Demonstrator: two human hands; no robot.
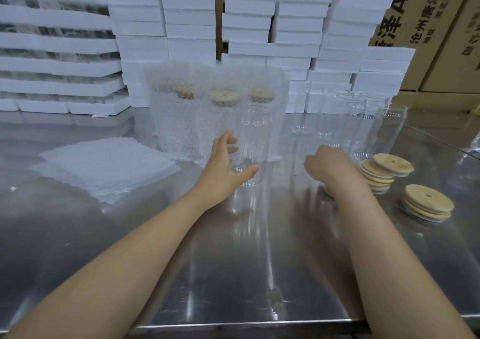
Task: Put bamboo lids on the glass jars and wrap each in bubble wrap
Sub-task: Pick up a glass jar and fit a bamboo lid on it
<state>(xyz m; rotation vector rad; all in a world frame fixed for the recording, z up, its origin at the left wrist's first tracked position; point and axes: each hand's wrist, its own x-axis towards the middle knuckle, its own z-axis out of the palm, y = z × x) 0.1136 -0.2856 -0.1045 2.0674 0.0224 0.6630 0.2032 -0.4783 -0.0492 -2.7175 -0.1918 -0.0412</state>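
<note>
Several glass jars (389, 128) on steel table (233, 273), foam boxes (189, 16), cardboard cartons (441, 26) behind

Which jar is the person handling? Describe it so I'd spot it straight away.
On the steel table, look just in front of the three bubble-wrapped jars near the middle. The glass jar stands there with the left hand curled round it; unlike those behind, it has no lid and no wrap.

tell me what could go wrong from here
1. The open jar has only the left hand cupped loosely round it on a shiny metal table, so it could slide or tip.
2. The right hand is close to the leaning lid stack and the empty jars. A bump might topple them.
</note>
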